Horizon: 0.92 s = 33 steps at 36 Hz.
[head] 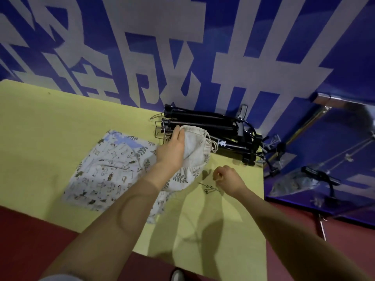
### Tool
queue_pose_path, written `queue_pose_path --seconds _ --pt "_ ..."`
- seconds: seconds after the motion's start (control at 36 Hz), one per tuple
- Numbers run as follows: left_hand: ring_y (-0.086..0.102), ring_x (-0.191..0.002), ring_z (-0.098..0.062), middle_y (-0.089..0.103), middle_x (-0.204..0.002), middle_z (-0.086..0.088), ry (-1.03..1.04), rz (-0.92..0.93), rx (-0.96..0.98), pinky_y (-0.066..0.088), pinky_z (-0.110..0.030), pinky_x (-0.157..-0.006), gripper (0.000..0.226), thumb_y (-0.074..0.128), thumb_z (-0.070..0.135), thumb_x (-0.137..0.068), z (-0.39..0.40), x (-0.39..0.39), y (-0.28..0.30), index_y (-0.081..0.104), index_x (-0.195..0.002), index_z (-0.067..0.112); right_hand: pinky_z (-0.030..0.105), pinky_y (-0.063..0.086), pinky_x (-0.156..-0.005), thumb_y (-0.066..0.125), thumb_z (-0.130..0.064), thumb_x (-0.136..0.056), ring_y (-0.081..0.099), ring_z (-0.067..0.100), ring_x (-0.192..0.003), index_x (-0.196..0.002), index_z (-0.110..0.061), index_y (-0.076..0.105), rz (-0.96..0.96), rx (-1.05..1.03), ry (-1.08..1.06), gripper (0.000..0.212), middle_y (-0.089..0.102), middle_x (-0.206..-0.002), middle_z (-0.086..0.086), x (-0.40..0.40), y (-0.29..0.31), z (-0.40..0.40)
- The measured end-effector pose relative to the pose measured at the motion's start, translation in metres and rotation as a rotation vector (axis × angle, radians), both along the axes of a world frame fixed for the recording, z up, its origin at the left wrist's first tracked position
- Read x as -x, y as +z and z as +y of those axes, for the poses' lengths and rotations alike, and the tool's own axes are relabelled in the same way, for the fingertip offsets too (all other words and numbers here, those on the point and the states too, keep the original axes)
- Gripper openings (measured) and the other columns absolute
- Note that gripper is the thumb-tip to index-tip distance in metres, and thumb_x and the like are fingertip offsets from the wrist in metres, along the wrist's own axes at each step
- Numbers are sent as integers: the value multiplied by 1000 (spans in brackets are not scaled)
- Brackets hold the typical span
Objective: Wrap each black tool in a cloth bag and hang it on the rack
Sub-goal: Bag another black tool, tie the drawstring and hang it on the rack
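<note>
Several long black tools (205, 126) lie stacked at the far right of the yellow table (40, 128), against the blue wall. My left hand (171, 149) grips the mouth of a pale drawstring cloth bag (195, 147) right in front of the tools. More printed cloth bags (105, 169) lie flat to the left, partly under my forearm. My right hand (226, 177) hovers curled over the table near some small metal clips (209, 188); whether its fingers pinch anything is unclear.
Wire hangers (159, 126) poke out at the left end of the tool stack. Off the table's right edge stands a metal rack (324, 110), with a bagged tool (300, 179) hanging there. Red floor lies below.
</note>
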<state>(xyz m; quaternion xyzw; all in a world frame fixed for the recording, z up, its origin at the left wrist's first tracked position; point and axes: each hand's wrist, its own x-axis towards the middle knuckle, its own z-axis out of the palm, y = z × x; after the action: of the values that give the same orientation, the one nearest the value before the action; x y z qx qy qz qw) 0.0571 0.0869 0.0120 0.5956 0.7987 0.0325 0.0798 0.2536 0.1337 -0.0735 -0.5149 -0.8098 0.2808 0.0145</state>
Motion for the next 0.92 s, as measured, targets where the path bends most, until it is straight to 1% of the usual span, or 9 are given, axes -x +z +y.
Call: queue_pose_path --seconds 0.06,0.14,0.36,0.5,0.61,0.69,0.75,0.83,0.92 --pt "43 -66 -20 -3 -159 -2 -11 -14 -8 33 -30 -52 87 53 -6 -80 -2 -3 -4 6 -150 13 33 45 -83 60 -6 -81 54 30 -103 -104 -14 64 -93 15 59 24 58 -110 10 -1 -9 -4" --pt "43 -65 -19 -2 -159 -3 -22 -13 -25 29 -27 -48 83 51 -5 -80 -6 -3 -8 8 -150 11 33 44 -86 62 -12 -83 52 30 -107 -106 -12 62 -160 28 53 23 56 -113 10 -2 -20 -8" --pt "45 -66 -21 -1 -159 -2 -29 -37 -33 33 -29 -51 81 48 -5 -81 -11 -5 -13 10 -150 12 36 47 -89 54 -5 -87 56 35 -102 -94 1 65 -97 73 -52 14 55 -109 20 -4 -31 -9" --pt "50 -69 -22 0 -160 3 -83 -95 -7 30 -27 -48 79 45 -5 -83 -12 -7 -14 10 -150 16 34 43 -84 48 -6 -92 57 32 -98 -84 -15 52 -69 73 -44 12 58 -105 15 -7 -26 -12" --pt "61 -88 -25 2 -160 7 -152 -129 3 43 -30 -52 77 41 -6 -85 -11 -5 -11 10 -151 20 37 41 -80 41 -12 -96 58 30 -82 -87 -16 48 99 -86 -151 13 64 -88 6 -9 -5 -15" --pt "61 -87 -25 -2 -160 9 -164 -151 31 41 -30 -49 81 41 -8 -84 -10 -4 -6 6 -151 21 38 43 -78 46 -10 -96 54 25 -83 -89 -16 49 327 -205 -283 10 59 -85 2 -3 21 -15" --pt "61 -88 -25 -6 -159 12 -165 -173 56 41 -29 -50 85 43 -9 -82 -8 -3 -2 4 -152 21 35 40 -77 47 -11 -96 50 21 -81 -90 -15 50 402 -291 -260 8 56 -85 0 6 39 -13" --pt "62 -89 -25 -10 -158 16 -183 -226 79 44 -32 -54 91 43 -11 -79 -9 1 4 0 -152 24 31 35 -78 50 -12 -95 48 16 -81 -90 -15 54 405 -387 -125 7 55 -85 -3 24 63 -12" --pt "63 -92 -24 -11 -158 17 -182 -281 80 48 -34 -59 93 45 -10 -79 -11 3 12 -1 -151 25 32 28 -84 54 -16 -94 51 20 -90 -91 -12 61 255 -494 44 9 60 -91 0 41 69 -11"
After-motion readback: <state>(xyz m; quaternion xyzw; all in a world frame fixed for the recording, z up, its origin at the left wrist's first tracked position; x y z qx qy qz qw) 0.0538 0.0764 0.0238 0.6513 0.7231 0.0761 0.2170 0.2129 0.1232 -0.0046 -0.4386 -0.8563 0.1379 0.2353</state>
